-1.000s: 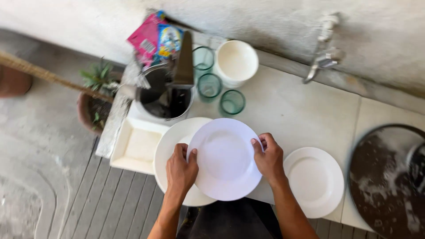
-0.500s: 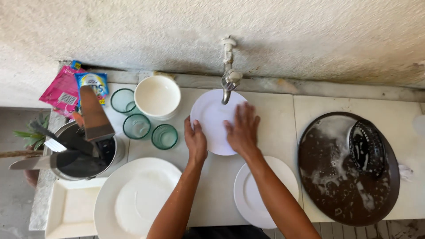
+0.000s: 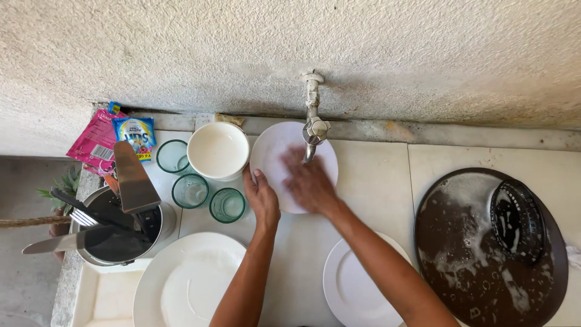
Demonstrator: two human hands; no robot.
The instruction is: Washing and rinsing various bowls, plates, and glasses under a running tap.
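Observation:
A white plate (image 3: 273, 145) is held under the wall tap (image 3: 314, 124). My left hand (image 3: 262, 197) grips the plate's lower left rim. The palm of my right hand (image 3: 310, 181) lies flat on the plate's face, blurred, just below the tap's spout. A white bowl (image 3: 217, 150) stands right next to the plate on its left. Whether water runs from the tap is not clear.
Three green glasses (image 3: 227, 204) stand left of my hands. A metal pot with a spatula and utensils (image 3: 116, 227) sits at the left, a large white plate (image 3: 187, 281) below, a smaller plate (image 3: 357, 284) near my right arm, and a soapy dark round tray (image 3: 478, 254) at right.
The plate went from over the large plate up to the tap. My right hand moved from its rim onto its face and now slides across it.

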